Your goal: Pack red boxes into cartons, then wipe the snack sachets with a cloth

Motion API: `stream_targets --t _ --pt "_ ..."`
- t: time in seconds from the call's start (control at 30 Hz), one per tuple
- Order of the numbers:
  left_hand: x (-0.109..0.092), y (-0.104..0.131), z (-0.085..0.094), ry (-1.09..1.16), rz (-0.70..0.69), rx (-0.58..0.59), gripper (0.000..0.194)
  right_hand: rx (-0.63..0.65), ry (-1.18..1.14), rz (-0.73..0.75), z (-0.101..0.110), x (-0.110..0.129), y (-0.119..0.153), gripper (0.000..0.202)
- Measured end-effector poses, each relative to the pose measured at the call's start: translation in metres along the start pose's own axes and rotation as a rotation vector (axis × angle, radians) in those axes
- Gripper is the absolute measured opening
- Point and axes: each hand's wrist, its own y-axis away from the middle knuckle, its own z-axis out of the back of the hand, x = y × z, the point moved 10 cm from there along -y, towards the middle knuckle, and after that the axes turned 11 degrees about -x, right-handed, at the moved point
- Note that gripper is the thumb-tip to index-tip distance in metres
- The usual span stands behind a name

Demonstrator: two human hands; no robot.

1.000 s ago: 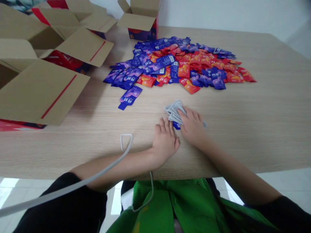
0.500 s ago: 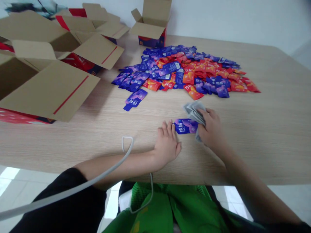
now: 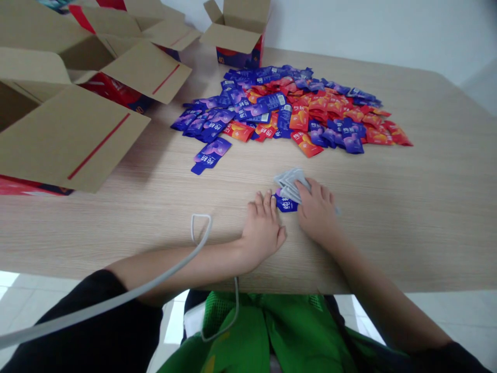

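A purple pouch (image 3: pixel 286 204) with white lettering lies flat on the table in front of me, its narrow end toward my left hand. My left hand (image 3: pixel 264 230) rests on the tabletop with fingers stretched out, the fingertips at the pouch's left end. In my right hand (image 3: pixel 319 213) is a folded grey cloth (image 3: pixel 291 182), pressed down over the right part of the pouch and hiding it. Another purple pouch (image 3: pixel 210 154) lies alone, farther left. Behind it spreads a heap of purple and red-orange pouches (image 3: pixel 298 114).
Open cardboard boxes (image 3: pixel 89 140) crowd the left side of the table, flaps folded outward. One more open box (image 3: pixel 238 52) stands at the back by the wall. A white cable-like loop (image 3: pixel 202 243) crosses in front of my left forearm.
My right hand has slid left with the cloth, covering more of the pouch. My left hand stays by the pouch's end. The whole view has shifted slightly.
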Motion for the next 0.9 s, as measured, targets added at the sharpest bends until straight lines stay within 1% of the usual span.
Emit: stream_targets --t 0.13,0.2,0.27,0.33,0.4,0.43,0.47,0.53,0.57,0.63,0.67,0.7,0.73,0.77,0.9 --pt "0.0 0.0 -0.001 -0.011 0.0 -0.001 0.076 -0.01 0.047 -0.098 0.0 -0.04 0.015 0.057" --pt "0.0 0.0 -0.002 -0.025 -0.013 -0.008 0.076 -0.001 0.078 -0.119 -0.004 -0.059 0.019 0.057" --pt "-0.001 0.0 -0.002 -0.038 -0.024 -0.015 0.075 0.011 0.06 -0.113 -0.007 -0.071 0.018 0.055" --pt "-0.001 0.001 -0.004 -0.043 -0.026 -0.022 0.076 0.01 -0.022 -0.115 -0.006 -0.076 0.01 0.053" --pt "0.0 0.001 -0.004 -0.041 -0.024 -0.028 0.076 -0.033 -0.127 -0.133 0.002 -0.07 -0.002 0.052" --pt "0.0 0.001 -0.003 -0.038 -0.024 -0.032 0.076 -0.07 -0.175 -0.134 0.009 -0.062 -0.008 0.053" --pt "0.0 0.001 -0.003 -0.034 -0.025 -0.036 0.076 -0.105 -0.218 -0.121 0.015 -0.049 -0.013 0.055" --pt "0.0 0.001 0.0 -0.029 -0.03 -0.046 0.075 -0.136 -0.271 -0.06 0.022 -0.013 -0.021 0.058" --pt "0.0 0.001 0.001 -0.026 -0.038 -0.045 0.074 -0.117 -0.28 -0.015 0.02 0.007 -0.023 0.058" --pt "-0.002 0.001 0.001 -0.013 -0.062 -0.028 0.069 -0.036 -0.254 0.068 0.008 0.042 -0.023 0.053" --pt "-0.003 0.001 0.001 -0.007 -0.071 -0.019 0.066 0.005 -0.231 0.103 0.002 0.053 -0.021 0.051" --pt "-0.003 0.001 0.001 -0.002 -0.077 -0.015 0.064 0.035 -0.205 0.129 -0.004 0.06 -0.02 0.049" --pt "-0.003 0.001 0.001 -0.001 -0.08 -0.016 0.063 0.054 -0.178 0.142 -0.008 0.061 -0.018 0.049" --pt "-0.003 0.001 0.001 -0.006 -0.077 -0.022 0.064 0.062 -0.148 0.138 -0.01 0.057 -0.016 0.05" --pt "-0.002 0.001 -0.003 -0.04 -0.054 -0.018 0.076 0.04 -0.012 0.027 -0.006 0.017 -0.006 0.054"
